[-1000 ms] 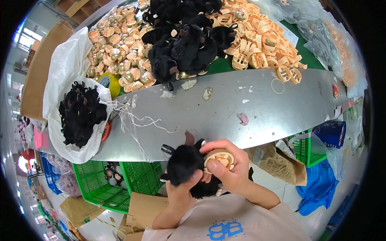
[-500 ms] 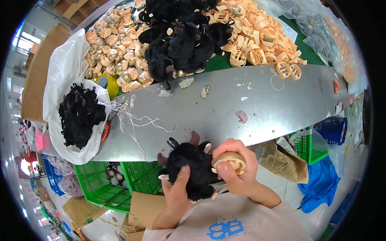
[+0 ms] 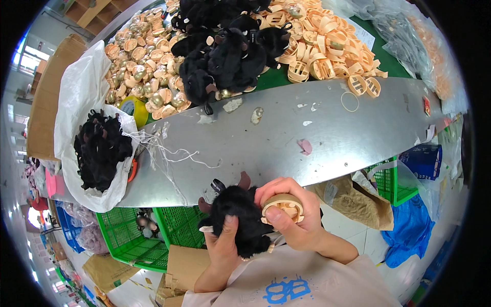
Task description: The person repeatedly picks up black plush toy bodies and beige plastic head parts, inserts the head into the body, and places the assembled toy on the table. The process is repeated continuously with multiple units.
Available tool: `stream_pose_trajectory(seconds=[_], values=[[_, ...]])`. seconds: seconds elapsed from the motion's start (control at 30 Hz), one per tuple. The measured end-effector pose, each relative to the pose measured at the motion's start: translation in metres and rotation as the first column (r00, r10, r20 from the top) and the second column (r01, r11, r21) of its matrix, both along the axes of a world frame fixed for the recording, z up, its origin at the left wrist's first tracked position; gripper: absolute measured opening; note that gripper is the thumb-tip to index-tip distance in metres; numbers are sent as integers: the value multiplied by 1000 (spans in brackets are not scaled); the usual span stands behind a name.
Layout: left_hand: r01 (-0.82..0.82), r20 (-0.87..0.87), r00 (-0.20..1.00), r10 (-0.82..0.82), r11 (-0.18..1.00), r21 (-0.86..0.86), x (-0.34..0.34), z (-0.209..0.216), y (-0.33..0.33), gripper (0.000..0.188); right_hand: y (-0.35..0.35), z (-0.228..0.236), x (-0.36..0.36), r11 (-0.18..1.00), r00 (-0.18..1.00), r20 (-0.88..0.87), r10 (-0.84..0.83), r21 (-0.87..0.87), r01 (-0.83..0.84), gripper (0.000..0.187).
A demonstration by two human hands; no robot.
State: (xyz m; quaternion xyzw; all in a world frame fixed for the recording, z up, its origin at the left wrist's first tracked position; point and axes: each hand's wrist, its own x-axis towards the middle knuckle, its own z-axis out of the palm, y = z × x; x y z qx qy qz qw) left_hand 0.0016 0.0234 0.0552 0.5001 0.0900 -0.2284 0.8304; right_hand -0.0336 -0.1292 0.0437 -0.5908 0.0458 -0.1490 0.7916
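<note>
My left hand (image 3: 225,244) is closed around a black plush toy (image 3: 236,215) with brown horn-like parts and pale ears, held in front of my shirt at the table's near edge. Beside it, my right hand (image 3: 302,225) grips a round, peach-coloured plastic shell (image 3: 284,206), thumb inside its hollow side. The shell is against or very close to the toy's right side; whether they touch is hard to tell. My right fingers behind the shell are partly hidden.
Across the metal tabletop (image 3: 245,138) lie white strings (image 3: 174,153) and scraps. Black plush toys (image 3: 230,56) are heaped at the back between gold-and-peach shells (image 3: 143,66) and peach plastic rings (image 3: 327,41). A white sack (image 3: 76,97) holds black plush pieces. Green crates (image 3: 128,240) stand below.
My right hand and the shell have shifted slightly left, closer over the toy's right side. The toy is turned a little in my left hand.
</note>
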Motion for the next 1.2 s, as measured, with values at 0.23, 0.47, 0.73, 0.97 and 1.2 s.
stream_pose_trajectory(seconds=[0.23,0.47,0.73,0.97,1.2], values=[[77,24,996,-82,987,142,-2,-4,8,46,1,-3,2,985,998,49,-28,-171,36,20],[2,53,999,-5,999,53,-3,-2,1,34,4,-6,2,993,999,35,-39,-107,43,21],[-19,5,1000,19,999,42,-3,-3,-1,33,-1,-1,-1,994,997,-61,41,103,-35,21],[-9,83,996,10,1000,-5,-5,-8,0,31,-5,-9,-1,1000,1000,0,10,1,-10,21],[58,119,989,-82,980,192,-10,-16,8,46,-7,-7,-5,998,999,33,5,-61,-3,20]])
